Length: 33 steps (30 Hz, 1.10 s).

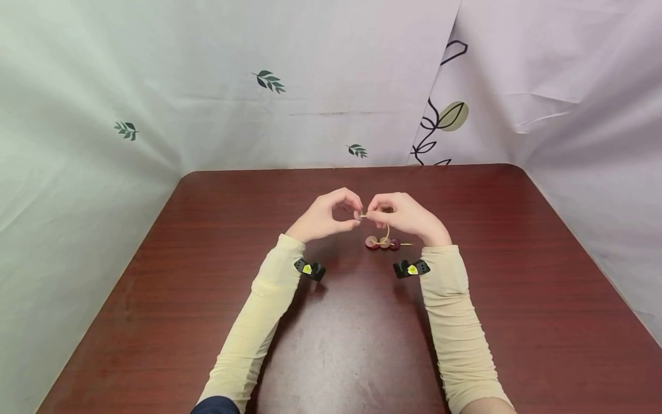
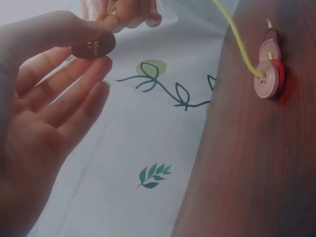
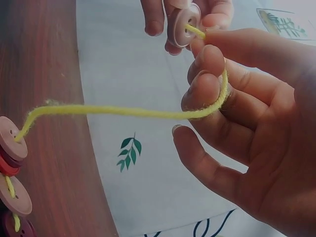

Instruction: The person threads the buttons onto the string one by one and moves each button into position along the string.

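My left hand pinches a pinkish button between thumb and fingertips, above the table. In the left wrist view the same button looks dark, with a bit of yellow in its holes. Close by on the right, my right hand pinches yellow yarn right beside the button, and the yarn runs into one of its holes. From the right fingers the yarn loops down to several threaded buttons, pink, red and dark maroon, lying on the table.
The reddish-brown wooden table spreads around both arms. A white cloth with leaf prints hangs behind it and along the sides. Small black cameras sit on the sleeved wrists. A short yarn tail sticks out right of the threaded buttons.
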Tool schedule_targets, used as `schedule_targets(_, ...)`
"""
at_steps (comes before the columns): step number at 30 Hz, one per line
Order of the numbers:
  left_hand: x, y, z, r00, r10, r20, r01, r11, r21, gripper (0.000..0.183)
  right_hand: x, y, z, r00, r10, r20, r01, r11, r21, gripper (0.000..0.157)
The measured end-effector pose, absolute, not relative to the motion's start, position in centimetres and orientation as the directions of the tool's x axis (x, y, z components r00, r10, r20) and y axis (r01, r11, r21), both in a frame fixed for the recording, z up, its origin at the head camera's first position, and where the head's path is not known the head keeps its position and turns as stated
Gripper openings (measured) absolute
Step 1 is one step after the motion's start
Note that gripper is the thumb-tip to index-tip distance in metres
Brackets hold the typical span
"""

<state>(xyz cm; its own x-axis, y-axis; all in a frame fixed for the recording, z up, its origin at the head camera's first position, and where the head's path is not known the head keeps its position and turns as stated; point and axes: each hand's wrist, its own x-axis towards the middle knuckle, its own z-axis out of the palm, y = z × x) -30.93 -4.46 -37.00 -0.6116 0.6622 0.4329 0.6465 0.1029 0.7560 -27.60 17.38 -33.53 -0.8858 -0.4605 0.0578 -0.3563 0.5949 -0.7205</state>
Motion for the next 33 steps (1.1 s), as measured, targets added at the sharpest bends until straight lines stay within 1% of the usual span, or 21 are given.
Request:
schedule_targets(6, -30.7, -4.3, -36.9, -0.634, 0.652, 0.417, 0.658, 0.17, 0.733, 0.028, -27.6, 17.3, -33.6, -0.883, -0.465, 0.062, -0.36, 0.588, -0.724, 0.008)
schedule_targets(13, -30.7, -4.2, -36.9, -0.651, 0.648, 0.395, 0.654, 0.215, 0.725, 0.029, -27.7, 17.1, -33.7, -0.884, -0.464, 0.066, -0.365, 0.593, -0.718, 0.011)
schedule_targets(20, -30.7, -4.2, -36.9, -0.655, 0.637, 0.407, 0.669, 0.238, 0.704, 0.028, -27.7, 17.1, -33.7, -0.899, -0.434, 0.066, -0.349, 0.615, -0.708, 0.023)
schedule_targets(23, -30.6, -4.0, -36.9, -0.656, 0.629, 0.417, 0.681, 0.255, 0.687, 0.027, -27.8, 17.0, -33.9, -0.899, -0.431, 0.071, -0.35, 0.613, -0.708, 0.026)
schedule_targets(30, -30.5, -3.8, -37.0, -0.662, 0.607, 0.439, 0.699, 0.288, 0.655, 0.028, -27.7, 16.5, -34.0, -0.91, -0.403, 0.096, -0.35, 0.623, -0.699, 0.021)
schedule_targets(33, -30.4, -3.7, -36.9, -0.656, 0.602, 0.454, 0.71, 0.289, 0.643, 0.028, -27.6, 16.4, -33.9, -0.913, -0.398, 0.091, -0.342, 0.624, -0.703, 0.021)
